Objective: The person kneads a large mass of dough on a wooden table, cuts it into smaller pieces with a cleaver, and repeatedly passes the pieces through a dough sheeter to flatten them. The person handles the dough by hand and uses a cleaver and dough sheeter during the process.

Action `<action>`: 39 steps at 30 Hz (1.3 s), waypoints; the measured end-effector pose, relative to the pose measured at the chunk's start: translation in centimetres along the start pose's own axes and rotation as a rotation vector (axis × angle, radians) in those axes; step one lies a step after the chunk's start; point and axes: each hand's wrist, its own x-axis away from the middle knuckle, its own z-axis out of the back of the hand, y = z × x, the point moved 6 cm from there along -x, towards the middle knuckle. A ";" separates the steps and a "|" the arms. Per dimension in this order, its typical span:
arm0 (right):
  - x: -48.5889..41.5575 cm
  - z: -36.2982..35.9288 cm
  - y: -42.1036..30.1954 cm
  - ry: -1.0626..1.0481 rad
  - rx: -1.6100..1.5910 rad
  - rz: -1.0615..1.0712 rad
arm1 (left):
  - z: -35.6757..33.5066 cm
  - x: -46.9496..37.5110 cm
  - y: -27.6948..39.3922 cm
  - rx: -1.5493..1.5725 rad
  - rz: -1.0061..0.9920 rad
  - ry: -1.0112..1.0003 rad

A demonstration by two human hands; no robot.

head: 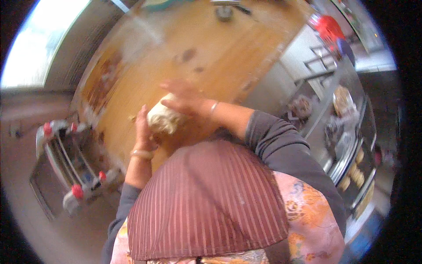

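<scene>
A pale lump of dough [163, 115] lies on the wooden tabletop [211, 49] near the edge closest to me, its near end rough and folded. My left hand [143, 128] is against the dough's left side, thumb and fingers extended, with a bangle at the wrist. Across its upper right side lies my right hand [184, 97], blurred, its fingers spread and pointing left; a thin bracelet circles that wrist. Both hands touch the dough without closing round it. Small crumbs of dough are by my left fingertips.
At left stands a metal machine with red knobs [77, 191]. A round object beneath a flat plate [224, 11], perhaps a scale, is at the table's far side. On the right, a glass-sided case [329, 109] and trays of pale dough-like pieces [356, 175] stand beside the table.
</scene>
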 end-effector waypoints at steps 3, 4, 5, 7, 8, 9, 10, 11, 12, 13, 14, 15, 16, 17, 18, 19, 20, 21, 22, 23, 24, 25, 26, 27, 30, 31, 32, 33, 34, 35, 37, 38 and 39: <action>0.5 -2.2 -3.2 -0.015 0.182 0.247 | 0.3 0.4 0.9 -0.464 -0.444 0.055; 0.8 -2.3 -3.8 0.014 0.212 0.288 | 0.9 1.2 0.3 -0.537 -0.475 0.127; 1.0 -2.5 -4.3 0.027 0.239 0.341 | 1.3 2.3 0.1 -0.554 -0.591 0.188; 1.1 -2.7 -4.3 0.026 0.272 0.385 | 1.3 4.1 -0.7 -0.615 -0.784 0.308; 1.2 -2.7 -4.1 0.024 0.273 0.411 | 1.2 4.2 -1.5 -0.590 -0.721 0.293; 1.1 -2.4 -4.0 0.091 0.246 0.464 | 1.4 4.3 -1.5 -0.578 -0.768 0.344; 0.7 -2.7 -3.7 0.082 0.226 0.474 | 1.3 4.1 -1.7 -0.592 -0.781 0.370; 0.0 -3.5 -3.2 0.020 0.256 0.447 | 1.2 3.7 -1.6 -0.607 -0.793 0.393; -0.8 -4.1 -2.9 0.007 0.268 0.440 | 1.5 3.1 -1.4 -0.584 -0.795 0.428; -1.7 -4.6 -2.6 -0.009 0.283 0.429 | 1.7 2.4 -1.1 -0.596 -0.786 0.443; -2.7 -4.8 -2.4 -0.009 0.246 0.426 | 2.0 1.7 -0.8 -0.608 -0.772 0.460; -3.8 -5.0 -2.2 -0.012 0.217 0.417 | 2.2 0.9 -0.5 -0.619 -0.760 0.473; -5.0 -5.3 -2.0 -0.017 0.191 0.400 | 2.4 0.1 0.0 -0.591 -0.796 0.505; -6.0 -5.5 -1.8 -0.037 0.186 0.378 | 2.7 -0.8 0.3 -0.588 -0.774 0.523; -7.0 -5.9 -1.7 -0.062 0.183 0.348 | 3.0 -1.7 0.6 -0.593 -0.752 0.538; -7.9 -6.1 -1.5 -0.084 0.182 0.317 | 3.3 -2.6 0.8 -0.594 -0.729 0.548; -8.6 -6.3 -1.5 -0.075 0.166 0.315 | 3.6 -3.4 1.1 -0.584 -0.719 0.601; -9.3 -6.6 -1.4 -0.091 0.182 0.295 | 3.8 -4.3 1.3 -0.587 -0.685 0.592; -9.9 -6.9 -1.2 -0.107 0.195 0.276 | 4.1 -5.0 1.4 -0.601 -0.646 0.573; -10.4 -7.2 -1.0 -0.121 0.210 0.255 | 4.3 -5.6 1.7 -0.614 -0.625 0.566; -10.9 -7.4 -0.8 -0.121 0.170 0.225 | 4.4 -6.2 2.2 -0.650 -0.639 0.555; -11.5 -7.8 -0.3 -0.160 0.153 0.153 | 4.6 -6.9 2.4 -0.639 -0.578 0.563; -11.9 -8.2 0.2 -0.199 0.136 0.083 | 4.8 -7.4 2.6 -0.616 -0.513 0.580; -12.2 -8.6 0.6 -0.238 0.108 0.026 | 5.0 -7.8 2.8 -0.591 -0.446 0.599; -13.2 -9.3 1.2 -0.298 0.141 -0.078 | 5.1 -8.7 4.1 -0.692 -0.314 0.549; -13.3 -9.4 1.3 -0.319 0.124 -0.123 | 5.3 -8.8 4.5 -0.713 -0.287 0.541; -13.3 -9.3 1.3 -0.364 0.061 -0.156 | 5.5 -9.0 4.4 -0.744 -0.197 0.467; -12.9 -8.7 0.7 -0.348 0.072 -0.073 | 5.6 -8.6 4.5 -0.696 -0.230 0.389; -12.8 -8.0 0.0 -0.331 0.088 -0.005 | 5.7 -8.3 4.8 -0.640 -0.288 0.324; -12.5 -7.5 -0.5 -0.343 0.133 0.031 | 6.0 -7.7 4.7 -0.588 -0.317 0.252; -9.8 -5.1 -1.8 -0.390 0.029 0.181 | 6.9 -5.5 4.5 -0.566 -0.506 0.199; -8.1 -3.7 -2.3 -0.408 0.023 0.263 | 7.5 -4.1 3.8 -0.528 -0.572 0.214; -6.2 -2.5 -3.0 -0.430 0.015 0.344 | 7.9 -2.6 3.4 -0.477 -0.697 0.241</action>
